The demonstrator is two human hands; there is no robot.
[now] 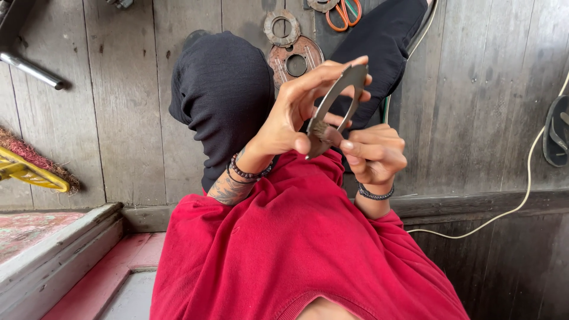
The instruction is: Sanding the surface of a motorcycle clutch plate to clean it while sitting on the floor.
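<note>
Left hand (290,121) gripping a curved metal plate (344,101), right hand (373,155) pinching its lower end, rusty rings (294,56) on plank floor (118,118), orange scissors (342,13) beyond

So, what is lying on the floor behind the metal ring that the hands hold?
Behind the metal ring lie black-trousered legs, two rusty discs and orange-handled scissors on the wooden floor. The left hand and right hand cover the boards directly beneath.

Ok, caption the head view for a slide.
Left hand holds a flat metal ring while right hand rubs it with a small pad.
</note>
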